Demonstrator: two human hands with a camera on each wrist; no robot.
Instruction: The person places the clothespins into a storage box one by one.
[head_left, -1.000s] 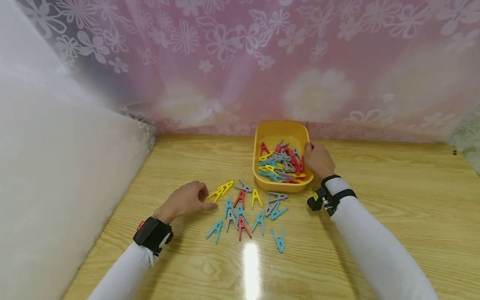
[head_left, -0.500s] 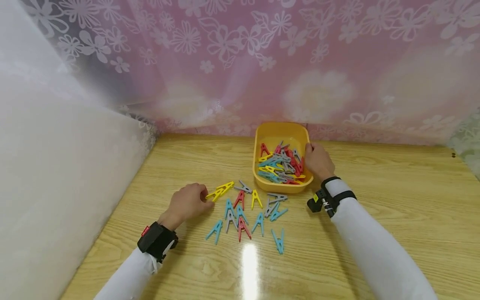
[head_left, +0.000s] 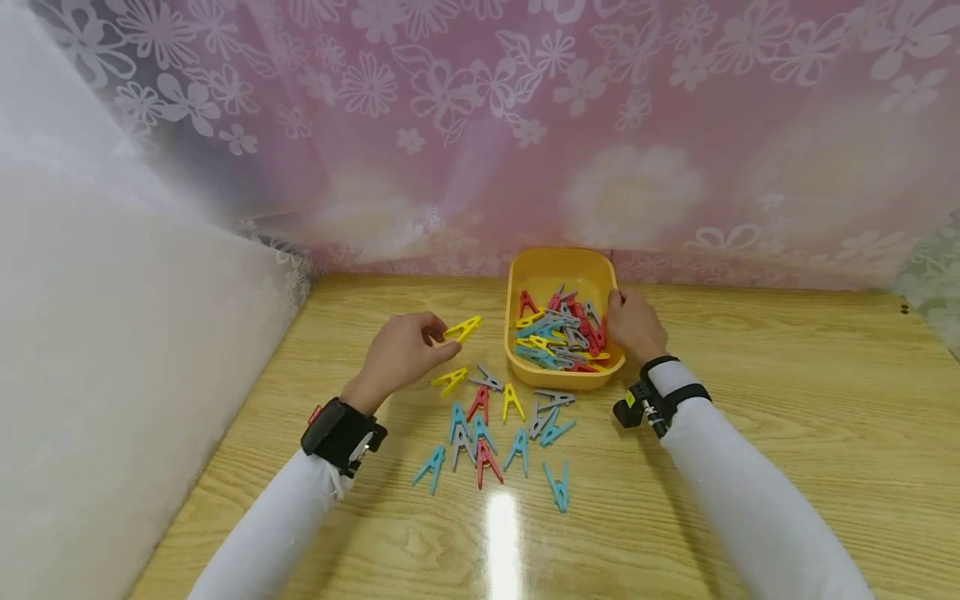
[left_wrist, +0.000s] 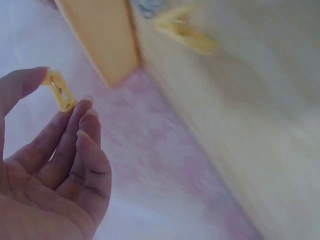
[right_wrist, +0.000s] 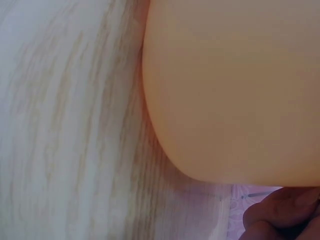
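Between thumb and fingers, my left hand (head_left: 405,350) pinches a yellow clothespin (head_left: 467,327), raised above the table to the left of the bin. The left wrist view shows the same clothespin (left_wrist: 61,91) at the fingertips. My right hand (head_left: 636,323) grips the right wall of an orange-yellow plastic bin (head_left: 566,381). Inside the bin lie many clothespins (head_left: 558,325) in red, grey, blue and yellow. Another yellow clothespin (head_left: 451,381) rests on the table below my left hand, beside a grey clothespin (head_left: 487,379). In the right wrist view the bin's outer wall (right_wrist: 235,95) hides most of my right hand.
Several loose clothespins lie in front of the bin, among them a red one (head_left: 487,463) and a blue one (head_left: 558,486). A pink flowered curtain (head_left: 480,150) hangs behind the wooden table (head_left: 787,375). White fabric (head_left: 135,333) stands along the left side.
My left hand has taken hold of one yellow clothespin and lifted it up and to the right, away from the other yellow one. My right hand stays at the bin.
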